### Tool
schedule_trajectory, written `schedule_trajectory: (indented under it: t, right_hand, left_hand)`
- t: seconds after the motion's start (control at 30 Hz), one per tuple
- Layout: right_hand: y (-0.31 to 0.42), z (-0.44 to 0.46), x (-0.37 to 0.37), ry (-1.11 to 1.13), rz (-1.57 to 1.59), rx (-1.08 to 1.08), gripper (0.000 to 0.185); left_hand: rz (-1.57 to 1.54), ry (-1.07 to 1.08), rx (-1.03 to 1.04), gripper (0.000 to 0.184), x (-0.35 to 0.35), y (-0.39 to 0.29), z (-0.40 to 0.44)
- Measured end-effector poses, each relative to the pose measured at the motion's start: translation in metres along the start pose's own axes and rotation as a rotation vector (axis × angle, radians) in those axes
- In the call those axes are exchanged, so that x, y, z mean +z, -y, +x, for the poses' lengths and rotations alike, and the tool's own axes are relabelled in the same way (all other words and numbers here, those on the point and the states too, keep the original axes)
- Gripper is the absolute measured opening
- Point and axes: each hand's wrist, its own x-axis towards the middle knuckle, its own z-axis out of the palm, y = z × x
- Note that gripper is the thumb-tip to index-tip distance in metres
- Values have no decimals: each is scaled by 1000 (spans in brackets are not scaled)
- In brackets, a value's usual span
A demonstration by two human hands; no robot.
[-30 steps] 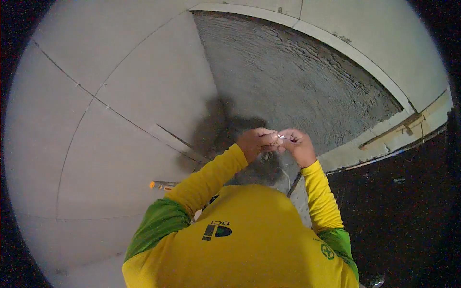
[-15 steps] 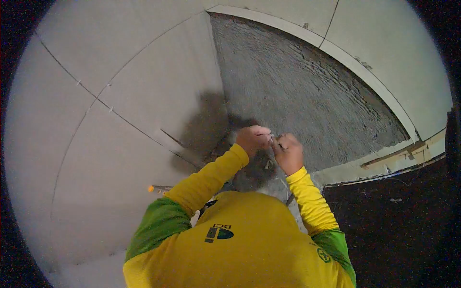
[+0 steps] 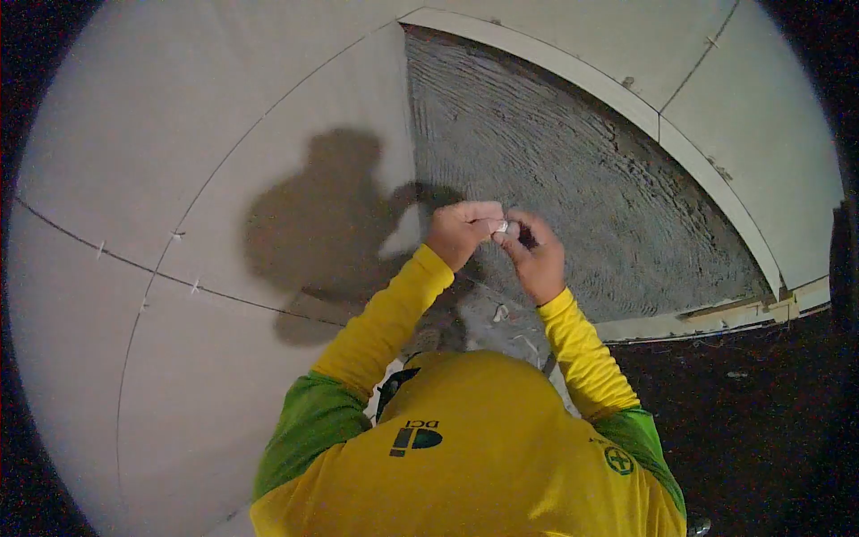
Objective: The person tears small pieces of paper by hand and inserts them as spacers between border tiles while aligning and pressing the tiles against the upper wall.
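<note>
Both hands meet in front of my chest, above a bed of grey ridged mortar (image 3: 546, 170). A small white piece (image 3: 502, 226) shows between the fingertips. My left hand (image 3: 464, 234) pinches it from the left, its fingers pressed together. From the right, my right hand (image 3: 537, 257) closes thumb and fingers on the same piece. Its exact shape is too small to make out. Below the hands a small whitish object (image 3: 501, 312) lies on the grey surface.
Large pale tiles (image 3: 286, 98) lie at the left, with small white spacers (image 3: 195, 286) in their joints. A narrow white strip (image 3: 555, 54) borders the mortar. A dark area (image 3: 734, 412) lies at the lower right.
The view has shifted, and my shadow now falls further left on the tiles. Both hands have moved up slightly, still together. The orange-tipped tool at the left is out of sight.
</note>
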Motion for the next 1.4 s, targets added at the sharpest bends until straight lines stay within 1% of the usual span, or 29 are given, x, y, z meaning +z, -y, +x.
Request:
schedule_trajectory:
  t: [0.07,0.13,0.17,0.23,0.3,0.33,0.37,0.43,0.5,0.53,0.57,0.6,0.63,0.7,0.73,0.8,0.87,0.97,1.0,1.07,1.1,1.13,1.17,1.2,1.27,1.3,1.33,1.37,1.4]
  right_hand:
    - [6,24,7,-47,11,-23,25]
    - [2,44,0,242,-112,-196,29]
    - [4,52,0,240,-117,-191,29]
    - [11,67,-1,445,-23,-222,29]
    - [17,76,8,435,-103,-192,27]
    - [20,81,14,428,-183,-170,24]
    - [21,83,20,421,-188,-166,24]
    - [24,89,33,304,-156,-139,22]
    - [30,96,46,219,-106,-91,23]
    - [33,101,52,144,-57,-48,23]
    - [30,106,58,138,-51,-39,23]
    - [27,111,64,112,5,42,24]
    - [25,116,70,89,62,121,24]
    - [29,124,81,57,128,173,24]
    - [33,128,85,35,193,223,25]
    - [42,139,91,22,215,184,22]
    - [50,152,92,14,238,144,19]
    - [55,179,100,-5,306,135,18]
    - [53,189,107,-58,397,164,20]
    - [50,209,123,-117,494,189,21]
    - [49,220,131,-125,650,232,22]
    - [48,230,140,-133,805,274,23]
    - [47,239,146,-123,794,250,25]
    - [53,243,151,-127,801,247,25]
    - [69,251,159,-190,966,264,22]
    - [70,257,165,-222,948,260,19]
    - [58,270,181,-224,963,260,19]
    - [38,289,203,-274,888,140,17]
    - [48,290,201,-285,922,170,17]
  left_hand:
    - [-99,-15,-13,37,-18,-6,9]
    - [-193,-27,-34,36,-33,-8,16]
    - [-202,-10,-47,37,-42,-8,19]
    - [-212,13,-65,38,-55,-6,26]
    - [-382,11,-78,36,-64,-1,33]
    - [-383,20,-80,36,-69,-2,36]
    - [-373,-17,-88,35,-73,-3,38]
    - [-359,-44,-98,34,-77,-11,42]
    - [-562,-49,-92,37,-83,-19,47]
    - [-558,-38,-92,37,-87,-17,51]
    - [-503,-34,-13,37,-89,-14,56]
    - [-450,-23,74,36,-90,-15,59]
    - [-447,-14,73,36,-91,-16,63]
    - [-490,-106,4,39,-96,-22,72]
    - [-486,-97,1,39,-100,-25,77]
    - [-387,-94,74,38,-113,-33,92]
    - [-389,-65,104,39,-121,-47,105]
    - [-201,-138,121,40,-134,-64,127]
    - [-193,-135,119,40,-136,-70,138]
    - [-78,-377,169,35,-138,-89,152]
    - [-69,-372,171,35,-137,-99,152]
    - [241,-506,318,30,-136,-111,152]
    - [554,-632,466,26,-134,-123,153]
    - [561,-628,472,26,-135,-133,153]
    - [972,-597,982,20,-139,-156,158]
    - [981,-590,987,20,-142,-172,163]
    - [1179,-556,1032,20,-144,-191,171]
    - [1379,-517,1072,21,-147,-208,176]
    - [1398,-506,1075,21,-149,-221,182]
